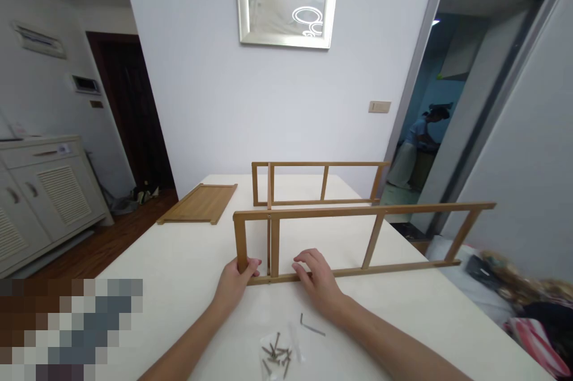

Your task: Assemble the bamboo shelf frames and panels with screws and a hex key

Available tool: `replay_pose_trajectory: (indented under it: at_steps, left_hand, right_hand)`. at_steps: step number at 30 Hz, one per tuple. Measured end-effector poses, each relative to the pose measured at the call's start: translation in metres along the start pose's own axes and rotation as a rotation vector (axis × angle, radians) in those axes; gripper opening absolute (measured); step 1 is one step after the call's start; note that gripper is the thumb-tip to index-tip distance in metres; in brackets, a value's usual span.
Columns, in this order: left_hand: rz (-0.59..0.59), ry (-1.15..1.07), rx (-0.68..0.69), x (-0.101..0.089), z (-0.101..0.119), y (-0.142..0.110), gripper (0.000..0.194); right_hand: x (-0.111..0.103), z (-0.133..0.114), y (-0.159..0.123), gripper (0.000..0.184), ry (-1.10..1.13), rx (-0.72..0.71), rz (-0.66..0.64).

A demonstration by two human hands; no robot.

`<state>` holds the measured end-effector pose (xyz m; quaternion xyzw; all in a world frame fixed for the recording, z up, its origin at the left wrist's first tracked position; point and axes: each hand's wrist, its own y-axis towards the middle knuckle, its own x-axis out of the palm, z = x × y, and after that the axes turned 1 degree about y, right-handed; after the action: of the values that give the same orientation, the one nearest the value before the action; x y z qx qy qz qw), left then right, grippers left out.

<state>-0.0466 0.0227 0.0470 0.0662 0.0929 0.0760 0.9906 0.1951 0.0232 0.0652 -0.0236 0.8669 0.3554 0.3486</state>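
Observation:
A ladder-like wooden side frame [322, 212] stands on its long edge across the white table [179, 285]. My left hand [233, 280] is closed around its lower left corner, thumb over the end post. My right hand [320, 279] is at the lower rail, fingers bent and apart, gripping nothing. Behind stands a matching wooden frame [331, 164], joined to the near one by a crosspiece [269, 187] toward the left end. Closer to me lie an Allen key [313, 329] and several screws [277, 354] on or in a clear plastic bag [296, 342]; which, I cannot tell.
A slatted wooden panel [197, 205] lies flat at the table's far left. Beyond the table is a wall with a framed picture [286, 40]. Through the doorway at right, a person [416, 142] bends over a counter. Clothes [528, 309] are heaped by the table's right edge.

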Motion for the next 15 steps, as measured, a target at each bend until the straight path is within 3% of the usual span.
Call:
replay_pose_trajectory:
  at_steps: [3,6,9,13,15]
  left_hand:
    - [0.007,0.015,0.031,0.002,0.001,0.0,0.049]
    - [0.053,0.046,0.079,0.0,0.0,-0.004,0.048]
    - [0.177,0.084,0.139,-0.006,-0.001,-0.013,0.051]
    - [0.399,0.167,0.232,-0.017,0.001,-0.027,0.043]
    - [0.436,0.201,0.284,-0.019,0.004,-0.03,0.036]
  right_hand:
    - [-0.015,-0.009,-0.011,0.015,-0.023,0.026,-0.095]
    - [-0.028,-0.021,-0.027,0.01,-0.008,0.171,-0.228]
    - [-0.037,-0.03,-0.041,0.006,0.02,0.3,-0.29]
    - [-0.048,-0.033,-0.048,0.004,0.084,0.288,-0.396]
    - [-0.052,-0.033,-0.047,0.007,0.093,0.279,-0.48]
